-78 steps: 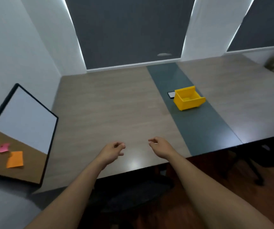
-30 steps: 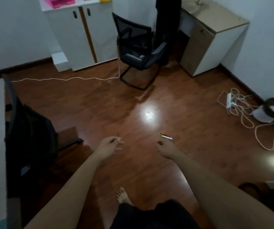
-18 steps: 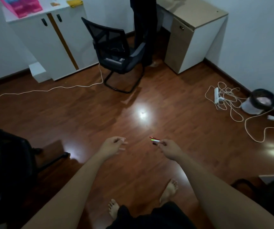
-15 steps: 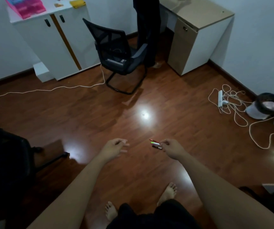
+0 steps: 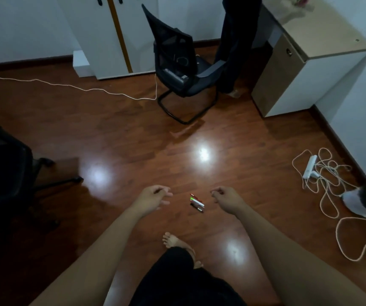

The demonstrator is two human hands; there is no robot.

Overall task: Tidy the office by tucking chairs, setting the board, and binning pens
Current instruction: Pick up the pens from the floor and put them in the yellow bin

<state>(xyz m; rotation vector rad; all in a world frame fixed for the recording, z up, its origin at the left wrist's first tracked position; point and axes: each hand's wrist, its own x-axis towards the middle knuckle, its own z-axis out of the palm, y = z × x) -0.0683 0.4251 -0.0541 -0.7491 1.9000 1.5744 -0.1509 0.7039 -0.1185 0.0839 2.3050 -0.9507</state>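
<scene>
— Two hands out in front, then?
— Yes. Left hand [image 5: 153,196] hovers palm down, fingers loosely curled, holding nothing. Right hand [image 5: 227,198] the same, empty, thumb and forefinger nearly meeting.
— And the pens [image 5: 196,203]?
— About three, bunched on the wood floor [image 5: 111,133] between both hands; the exact count is blurred.
— Chairs?
— Two: a mesh chair [image 5: 177,67] far centre, a dark chair [image 5: 3,171] at left.

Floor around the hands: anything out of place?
Yes. A small cluster of pens lies loose on the wooden floor, between the left hand and right hand, both empty. A tangled white cable sprawls further right.
</scene>
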